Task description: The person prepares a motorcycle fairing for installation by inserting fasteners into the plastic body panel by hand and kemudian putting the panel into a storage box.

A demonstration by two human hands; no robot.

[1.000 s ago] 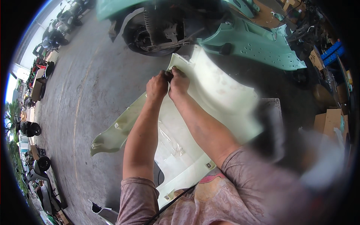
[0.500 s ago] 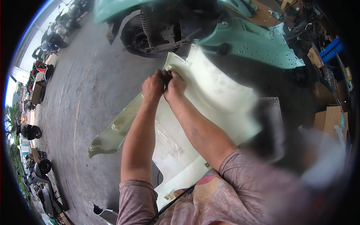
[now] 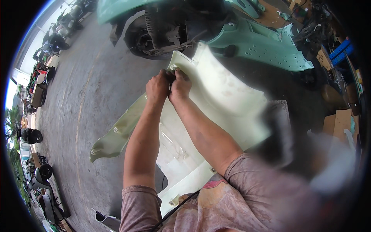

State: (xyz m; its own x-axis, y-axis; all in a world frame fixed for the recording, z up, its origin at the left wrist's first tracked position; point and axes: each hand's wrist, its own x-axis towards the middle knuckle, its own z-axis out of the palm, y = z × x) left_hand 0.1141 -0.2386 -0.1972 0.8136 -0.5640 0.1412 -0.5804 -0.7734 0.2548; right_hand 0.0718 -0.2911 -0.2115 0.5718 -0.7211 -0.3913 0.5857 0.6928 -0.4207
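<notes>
A large pale green plastic body panel lies tilted in front of me, its curved inner side facing up. Near its far left edge my left hand and my right hand are together, fingers closed and pinching. Whatever sits between the fingertips is dark and mostly hidden, so I cannot make it out. Just beyond the right fingertips a small moulded clip tab shows on the panel. Another clip mount is on the panel's narrow left arm. Both forearms cover part of the panel's middle.
Ahead stands a mint green scooter with its wheel and coil spring exposed. A holed mint panel extends to the right. Cardboard boxes are at the right, a grey slab-like edge nearer. Parked scooters line the left.
The panel has rocked slightly, its far left corner moving a little away from me. Both hands stay at the same edge, with the right fingers shifted slightly and the clip tab showing more.
</notes>
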